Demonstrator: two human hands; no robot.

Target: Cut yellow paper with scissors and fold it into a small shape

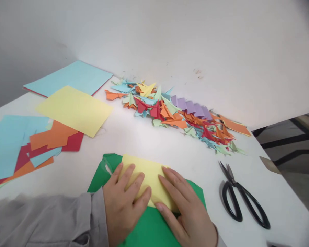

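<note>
A yellow sheet of paper (pixel 149 171) lies on a green sheet or mat (pixel 149 228) at the front of the table. My left hand (pixel 128 202) presses on the left part of the yellow paper with its fingers spread. On the right part rests my right hand (pixel 186 206), its fingers stretched out and the thumb apart from them, at the paper's lower edge. Part of the yellow paper is hidden under both hands. A small torn spot shows at the green piece's upper left corner.
Black-handled scissors (pixel 233 185) lie slightly open at the right. Many small folded paper shapes (pixel 170 109) line the wall. A large yellow sheet (pixel 77 109), a blue sheet (pixel 69 77) and orange pieces (pixel 54 135) lie at the left. The table's right edge (pixel 285 181) is visible.
</note>
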